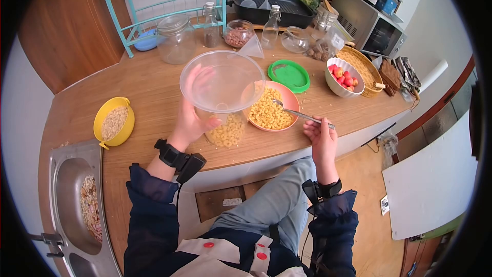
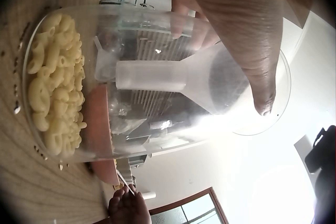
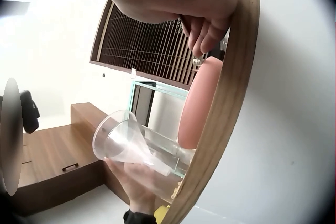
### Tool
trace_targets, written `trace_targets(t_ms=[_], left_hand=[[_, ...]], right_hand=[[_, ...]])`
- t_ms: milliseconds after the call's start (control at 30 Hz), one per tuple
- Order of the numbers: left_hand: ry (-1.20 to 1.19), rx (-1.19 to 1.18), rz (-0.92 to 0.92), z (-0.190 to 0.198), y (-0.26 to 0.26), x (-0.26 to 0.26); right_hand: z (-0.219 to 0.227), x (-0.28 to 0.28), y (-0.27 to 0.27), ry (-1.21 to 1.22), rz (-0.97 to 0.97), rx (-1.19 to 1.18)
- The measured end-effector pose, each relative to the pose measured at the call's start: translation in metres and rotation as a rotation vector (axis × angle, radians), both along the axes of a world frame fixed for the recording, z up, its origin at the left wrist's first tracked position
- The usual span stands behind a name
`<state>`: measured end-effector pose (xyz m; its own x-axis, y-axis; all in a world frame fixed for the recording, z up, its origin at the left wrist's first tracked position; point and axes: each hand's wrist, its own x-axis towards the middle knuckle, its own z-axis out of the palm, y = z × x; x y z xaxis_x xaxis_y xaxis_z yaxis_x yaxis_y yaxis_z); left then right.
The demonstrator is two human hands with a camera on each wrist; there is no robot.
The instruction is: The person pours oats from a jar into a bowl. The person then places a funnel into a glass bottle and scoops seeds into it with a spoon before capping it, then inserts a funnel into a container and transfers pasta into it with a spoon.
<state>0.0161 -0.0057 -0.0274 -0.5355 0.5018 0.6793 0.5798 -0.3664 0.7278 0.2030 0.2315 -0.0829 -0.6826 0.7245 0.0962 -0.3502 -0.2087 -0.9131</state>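
My left hand (image 1: 188, 119) holds a large clear funnel (image 1: 223, 84), thumb and fingers spread around its cone. The funnel's spout points down inside a clear jar (image 2: 123, 40), which stands on the counter with elbow macaroni (image 2: 58, 87) in its bottom. Just right of the jar is a pink bowl (image 3: 198, 106) heaped with more macaroni. My right hand (image 1: 323, 141) pinches the end of a metal spoon (image 1: 302, 116) by its handle, and the spoon's head rests in the bowl's macaroni.
A green lid (image 1: 294, 77) lies behind the pink bowl. Glass jars and bottles, including a lidded jar (image 1: 176, 46), line the back. On the right stands a white fluted bowl (image 1: 335, 88) of red fruit. A yellow bowl (image 1: 122, 136) and sink (image 1: 66, 161) are on the left.
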Motion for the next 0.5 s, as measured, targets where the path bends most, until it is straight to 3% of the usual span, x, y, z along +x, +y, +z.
trace_targets(t_ms=[333, 500], left_hand=[[-0.007, 0.001, 0.007, -0.0010, 0.0000, 0.0000], [-0.002, 0.001, 0.011, -0.0010, 0.0002, -0.0005]], right_hand=[[-0.0012, -0.0041, -0.0023, -0.002, -0.007, 0.024], [0.0024, -0.0084, -0.0010, 0.035, 0.005, -0.105]])
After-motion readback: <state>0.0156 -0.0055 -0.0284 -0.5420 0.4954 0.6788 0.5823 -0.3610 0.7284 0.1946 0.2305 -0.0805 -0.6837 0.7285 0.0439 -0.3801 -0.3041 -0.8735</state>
